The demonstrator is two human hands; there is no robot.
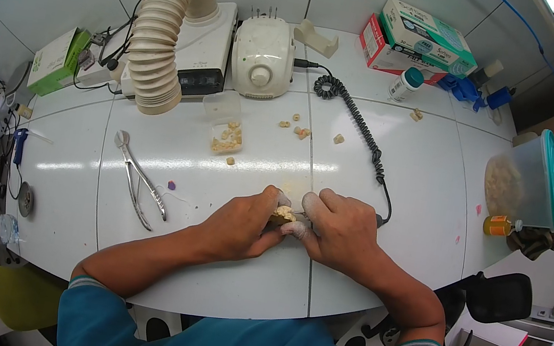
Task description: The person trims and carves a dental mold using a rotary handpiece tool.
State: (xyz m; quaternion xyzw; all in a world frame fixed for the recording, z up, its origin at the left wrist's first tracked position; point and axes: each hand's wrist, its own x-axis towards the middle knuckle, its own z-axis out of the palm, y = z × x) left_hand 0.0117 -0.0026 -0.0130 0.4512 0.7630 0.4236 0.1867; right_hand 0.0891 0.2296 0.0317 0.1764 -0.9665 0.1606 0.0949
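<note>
Over the front middle of the white table, my left hand [243,222] grips a small yellowish dental model [282,213] between thumb and fingers. My right hand [340,231] is closed around a rotary handpiece [380,221]; only its dark rear end, with the cord, shows beside the hand. A thin tip reaches from the right fingers to the model, and whether it touches is too small to tell. White dust coats the fingertips of both hands. The coiled black cord [359,119] runs back to a cream control unit [262,59].
A ribbed extraction hose [159,36] hangs at the back left. Metal pliers [140,179] lie left of my hands. Beyond them stand a clear box of tooth-coloured pieces [227,137] and several loose pieces [300,132]. Glove boxes [424,40] and a teal-lidded tub [521,181] are to the right.
</note>
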